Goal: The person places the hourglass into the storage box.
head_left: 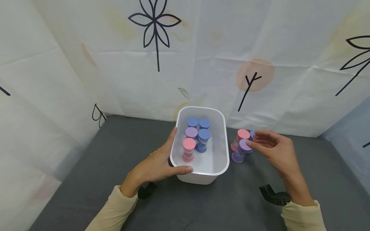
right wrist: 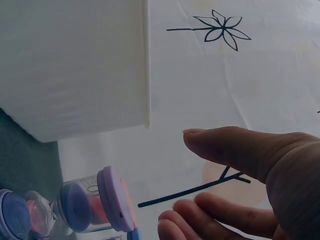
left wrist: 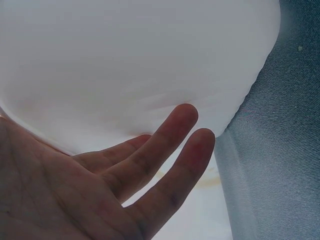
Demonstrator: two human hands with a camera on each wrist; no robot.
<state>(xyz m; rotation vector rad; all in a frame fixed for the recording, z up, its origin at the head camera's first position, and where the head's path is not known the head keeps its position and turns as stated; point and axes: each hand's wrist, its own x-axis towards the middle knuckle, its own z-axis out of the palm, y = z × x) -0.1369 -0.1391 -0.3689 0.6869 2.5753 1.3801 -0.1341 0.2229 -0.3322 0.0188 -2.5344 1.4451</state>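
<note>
A white plastic bin (head_left: 221,154) stands on the dark grey table, with several small sand timers inside. Among these are a pink-capped timer (head_left: 189,149) in front and a blue-capped timer (head_left: 203,140) behind it. My left hand (head_left: 160,162) holds the bin at its near left corner, thumb over the front rim and fingers along the side wall. To the bin's right, a purple timer (head_left: 241,150), a pink timer (head_left: 242,136) and a partly hidden blue timer (head_left: 252,133) stand together. My right hand (head_left: 274,149) hovers beside them, thumb and fingers apart, holding nothing.
Behind the table hangs a pale cloth (head_left: 202,80) with printed flowers and twigs. The grey tabletop (head_left: 121,144) extends to both sides of the bin. Black wrist mounts (head_left: 276,195) sit below both hands.
</note>
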